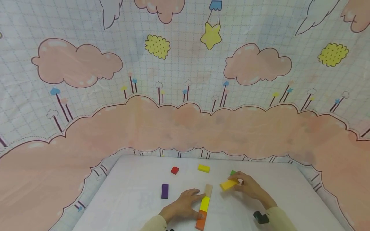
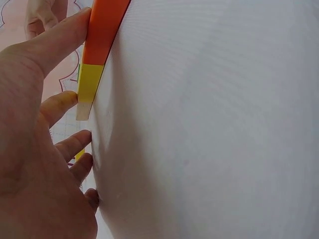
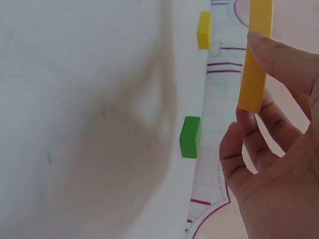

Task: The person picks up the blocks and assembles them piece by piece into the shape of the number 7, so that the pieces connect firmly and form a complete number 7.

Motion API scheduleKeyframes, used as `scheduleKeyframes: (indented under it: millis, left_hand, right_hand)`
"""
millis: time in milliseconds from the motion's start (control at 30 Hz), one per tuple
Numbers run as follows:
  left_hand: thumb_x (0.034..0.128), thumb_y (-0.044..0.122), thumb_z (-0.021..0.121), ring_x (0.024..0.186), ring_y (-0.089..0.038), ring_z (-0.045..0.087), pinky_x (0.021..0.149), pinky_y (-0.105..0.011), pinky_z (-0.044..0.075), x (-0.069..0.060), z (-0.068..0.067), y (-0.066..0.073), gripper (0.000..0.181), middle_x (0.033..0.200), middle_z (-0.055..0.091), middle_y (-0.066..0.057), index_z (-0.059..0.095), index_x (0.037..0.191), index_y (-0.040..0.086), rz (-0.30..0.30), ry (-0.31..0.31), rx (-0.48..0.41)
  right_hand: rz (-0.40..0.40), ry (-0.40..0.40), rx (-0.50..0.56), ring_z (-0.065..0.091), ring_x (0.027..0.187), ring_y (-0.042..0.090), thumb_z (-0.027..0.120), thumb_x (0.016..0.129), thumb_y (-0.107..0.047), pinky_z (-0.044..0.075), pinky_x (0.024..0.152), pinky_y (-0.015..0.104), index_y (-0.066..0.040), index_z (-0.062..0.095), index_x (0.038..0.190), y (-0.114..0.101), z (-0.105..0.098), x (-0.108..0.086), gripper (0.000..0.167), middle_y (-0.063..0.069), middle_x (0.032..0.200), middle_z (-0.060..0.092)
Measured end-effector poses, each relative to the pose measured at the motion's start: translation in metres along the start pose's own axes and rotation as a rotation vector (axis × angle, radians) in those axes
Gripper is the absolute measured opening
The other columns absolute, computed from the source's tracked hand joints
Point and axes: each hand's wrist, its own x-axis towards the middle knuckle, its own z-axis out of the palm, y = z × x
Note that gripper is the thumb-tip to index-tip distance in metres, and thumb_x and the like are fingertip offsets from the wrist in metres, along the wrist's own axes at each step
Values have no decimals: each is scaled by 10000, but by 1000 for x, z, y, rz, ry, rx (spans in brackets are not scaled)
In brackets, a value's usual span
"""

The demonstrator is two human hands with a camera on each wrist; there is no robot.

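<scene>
My right hand (image 1: 250, 186) pinches a yellow-orange block (image 1: 229, 185) between thumb and fingers, above the table. In the right wrist view the thumb lies along one face of that block (image 3: 256, 64). A row of blocks end to end lies in front of me: an orange block (image 1: 201, 221), a yellow block (image 1: 205, 204) and a plain wood block (image 1: 208, 190). Spread along the row's left side, my left hand (image 1: 185, 203) touches the orange block with its thumb (image 2: 70, 32) and the row near the yellow block with its index finger.
Farther back on the white table (image 1: 127, 189) lie a red block (image 1: 174, 170) and another yellow block (image 1: 203, 168). A purple block (image 1: 164, 191) is left of my left hand. Behind my right hand shows a green block (image 3: 190, 137). A printed cloth (image 1: 185, 128) hangs behind.
</scene>
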Motion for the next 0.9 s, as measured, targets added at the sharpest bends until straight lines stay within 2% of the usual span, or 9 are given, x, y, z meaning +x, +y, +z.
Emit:
scheduleKeyframes:
  millis: [67, 167, 267, 367, 467, 633, 700, 767, 900]
  left_hand:
    - [779, 552, 754, 1445, -276, 310, 1155, -589, 290, 0, 0, 1, 732, 1556, 375, 70, 432, 1432, 478, -8, -3, -4]
    - [773, 552, 759, 1444, -280, 306, 1154, -593, 289, -1, -1, 1, 735, 1556, 374, 69, 432, 1428, 486, -15, -5, -13]
    - [769, 549, 765, 1442, -281, 307, 1161, -588, 280, -1, 0, 1, 741, 1554, 376, 62, 431, 1427, 489, -12, -1, -15]
    - [766, 544, 770, 1442, -281, 307, 1168, -579, 277, -1, 0, 1, 744, 1553, 377, 54, 434, 1428, 485, -9, 2, -20]
    - [768, 545, 768, 1440, -282, 308, 1162, -581, 285, 0, 0, 0, 741, 1552, 377, 54, 436, 1428, 483, -7, 3, -21]
    - [773, 550, 761, 1440, -275, 306, 1158, -587, 288, 0, 2, -1, 739, 1553, 373, 66, 425, 1429, 495, -8, 4, -26]
    - [772, 548, 763, 1440, -273, 306, 1161, -585, 284, 0, 3, -1, 741, 1554, 372, 68, 423, 1429, 498, -10, 6, -29]
    - [770, 541, 768, 1440, -274, 306, 1161, -587, 283, 1, 3, -1, 741, 1554, 373, 67, 427, 1427, 497, -13, 7, -34]
    - [772, 528, 772, 1438, -276, 309, 1157, -589, 292, 0, 3, -1, 732, 1553, 377, 67, 437, 1422, 493, -20, 4, -40]
  right_hand:
    - [-2, 3, -2, 557, 1080, 255, 726, 862, -109, 487, 804, 258, -168, 686, 1161, -1, 2, 3, 307, 59, 1187, 631]
    - [5, 4, 5, 559, 1132, 316, 715, 867, -84, 525, 882, 403, -170, 689, 1156, -2, 4, 7, 303, 80, 1220, 625]
    - [16, 8, 11, 556, 1153, 335, 711, 868, -66, 513, 928, 515, -176, 692, 1145, -2, 6, 12, 298, 85, 1230, 620]
    - [18, 9, 8, 557, 1146, 328, 716, 864, -64, 509, 914, 510, -183, 690, 1140, -2, 8, 16, 302, 80, 1224, 618]
    - [16, 11, 7, 558, 1143, 307, 724, 861, -79, 505, 891, 444, -195, 693, 1135, -3, 9, 19, 299, 62, 1219, 619]
    - [-66, 22, -1, 575, 1087, 289, 731, 858, -99, 514, 813, 331, -150, 690, 1141, -6, 11, 22, 290, 79, 1184, 633]
    - [-92, 31, -14, 582, 1073, 287, 731, 859, -94, 542, 835, 361, -127, 689, 1144, -7, 12, 23, 290, 80, 1165, 640]
    - [-77, 38, -15, 587, 1083, 276, 730, 857, -84, 543, 908, 422, -125, 691, 1144, -9, 13, 25, 292, 58, 1152, 644]
    - [-31, 43, -3, 586, 1117, 310, 726, 854, -54, 471, 1013, 543, -115, 695, 1142, -12, 16, 28, 295, 52, 1150, 646]
